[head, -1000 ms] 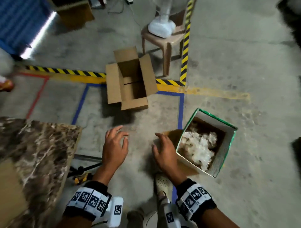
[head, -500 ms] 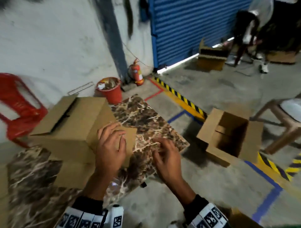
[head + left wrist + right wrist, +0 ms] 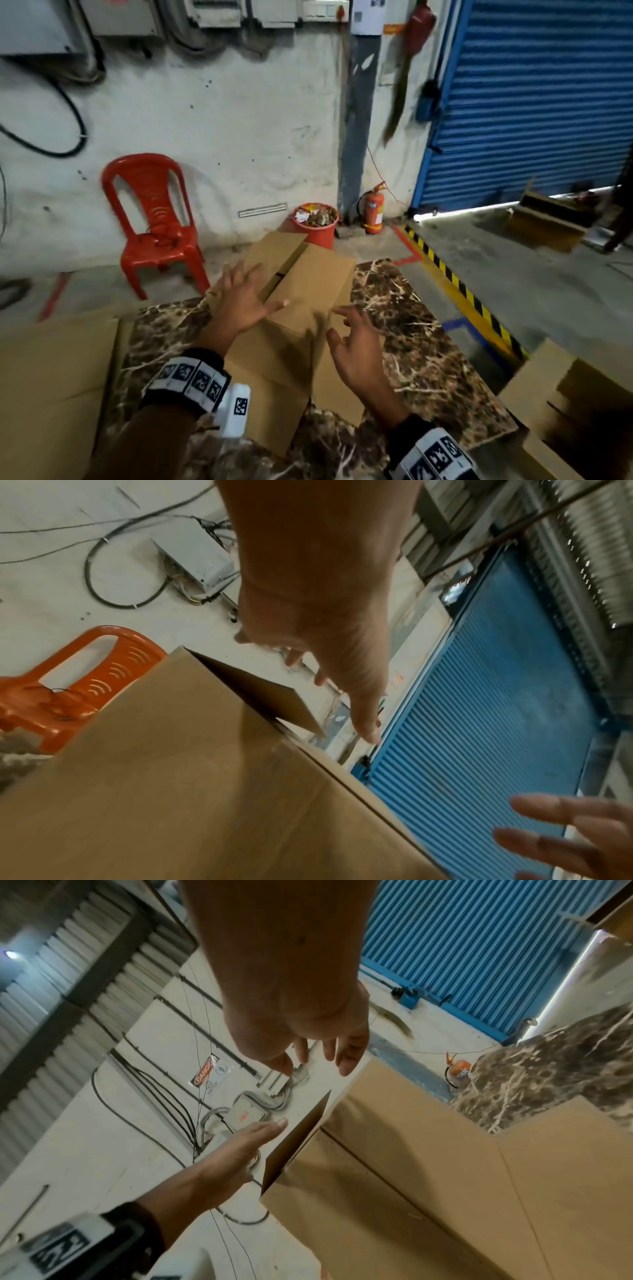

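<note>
The cardboard box [image 3: 318,284] is sitting on the marble-patterned table [image 3: 414,342], with its top flaps standing slightly ajar along the middle seam. The left grip [image 3: 239,301] is spreading flat with straight fingers over the box's left top flap and holding nothing, though I cannot tell whether it is touching the cardboard. The right grip [image 3: 356,346] is hovering just beside the box's near right corner, fingers apart and loosely bent, also holding nothing, while a red chair [image 3: 154,219] is standing by the wall behind.
</note>
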A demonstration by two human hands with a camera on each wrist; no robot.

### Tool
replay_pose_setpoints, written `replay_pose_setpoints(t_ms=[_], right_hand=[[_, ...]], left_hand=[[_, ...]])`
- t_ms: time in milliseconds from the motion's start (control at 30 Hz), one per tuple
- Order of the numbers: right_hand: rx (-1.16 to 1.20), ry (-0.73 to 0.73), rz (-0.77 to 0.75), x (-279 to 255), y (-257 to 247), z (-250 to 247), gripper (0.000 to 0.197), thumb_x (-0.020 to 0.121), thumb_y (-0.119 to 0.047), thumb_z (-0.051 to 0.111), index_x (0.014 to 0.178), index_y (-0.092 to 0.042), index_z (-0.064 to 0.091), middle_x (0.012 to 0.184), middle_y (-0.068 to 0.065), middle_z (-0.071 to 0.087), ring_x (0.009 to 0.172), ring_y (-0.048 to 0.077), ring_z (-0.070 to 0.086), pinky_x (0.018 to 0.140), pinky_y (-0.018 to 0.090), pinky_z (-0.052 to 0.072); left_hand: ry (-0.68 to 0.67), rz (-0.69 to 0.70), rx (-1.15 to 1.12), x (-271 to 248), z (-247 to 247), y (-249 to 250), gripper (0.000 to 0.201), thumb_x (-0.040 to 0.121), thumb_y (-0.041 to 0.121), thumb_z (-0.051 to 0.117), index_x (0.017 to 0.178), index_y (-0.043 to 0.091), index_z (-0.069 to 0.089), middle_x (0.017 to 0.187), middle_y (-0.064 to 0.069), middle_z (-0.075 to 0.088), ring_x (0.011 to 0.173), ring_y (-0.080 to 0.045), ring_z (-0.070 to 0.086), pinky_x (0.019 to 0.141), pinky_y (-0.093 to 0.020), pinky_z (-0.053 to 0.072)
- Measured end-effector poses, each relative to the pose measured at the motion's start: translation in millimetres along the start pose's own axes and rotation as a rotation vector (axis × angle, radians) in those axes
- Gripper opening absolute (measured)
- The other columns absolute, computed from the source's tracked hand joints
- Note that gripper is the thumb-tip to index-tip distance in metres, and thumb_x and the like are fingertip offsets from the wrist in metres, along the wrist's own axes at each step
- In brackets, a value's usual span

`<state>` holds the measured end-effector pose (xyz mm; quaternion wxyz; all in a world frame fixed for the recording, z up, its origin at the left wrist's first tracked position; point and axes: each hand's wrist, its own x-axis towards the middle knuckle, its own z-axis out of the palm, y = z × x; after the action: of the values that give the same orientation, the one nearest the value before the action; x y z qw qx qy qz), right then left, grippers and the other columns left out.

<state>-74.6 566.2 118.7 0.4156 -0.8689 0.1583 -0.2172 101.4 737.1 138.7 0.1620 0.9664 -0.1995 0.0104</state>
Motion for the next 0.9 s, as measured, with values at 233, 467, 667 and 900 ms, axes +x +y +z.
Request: replay_pose_setpoints(t_ms=[233,467,667,900], right_hand=[[-0.271,-0.445,0.035,46.0,-8.6,41.0,0.084,0.089,-0.056,0.058,0.156,-0.023,0.017,0.164,0.010,0.000,0.150,0.035,0.007,0.119,0.043,0.021],[-0.387,-0.553,0.198,91.4,-6.6,38.1,0.101,0.072,-0.093,0.026,0.147,-0.026,0.030,0.164,0.015,-0.001,0.146,0.050,0.008,0.114,0.061,0.025],[-0.457,-0.611,0.358,126.6,-29.9,54.8,0.134,0.057,-0.101,0.038,0.156,-0.015,0.010,0.159,0.031,-0.010,0.142,0.056,-0.011,0.105,0.079,0.004],[-0.506,-0.557,0.286,127.2,-22.9,64.6,0.122,0.069,-0.078,0.060,0.155,-0.012,0.005,0.159,0.029,-0.010,0.142,0.057,-0.010,0.105,0.078,0.006]], left_hand=[[-0.096,-0.116,-0.027,34.8,-12.0,-32.8,0.049,0.087,0.036,0.058,0.134,0.021,0.049,0.124,-0.012,0.059,0.111,-0.033,0.058,0.091,-0.038,0.048],[0.017,-0.410,-0.793,36.8,-64.5,-59.6,0.013,0.092,0.023,0.061,0.091,0.013,0.070,0.106,-0.019,0.069,0.102,-0.037,0.064,0.096,-0.049,0.050],[-0.095,-0.564,-1.091,-6.7,-63.6,-82.0,0.028,0.084,0.012,0.061,0.107,-0.004,0.059,0.103,-0.030,0.062,0.082,-0.033,0.066,0.076,-0.048,0.058],[0.065,-0.797,-1.604,-50.1,-46.9,-106.0,0.019,0.096,0.011,0.045,0.102,-0.002,0.058,0.082,-0.015,0.067,0.068,-0.025,0.066,0.049,-0.031,0.056]])
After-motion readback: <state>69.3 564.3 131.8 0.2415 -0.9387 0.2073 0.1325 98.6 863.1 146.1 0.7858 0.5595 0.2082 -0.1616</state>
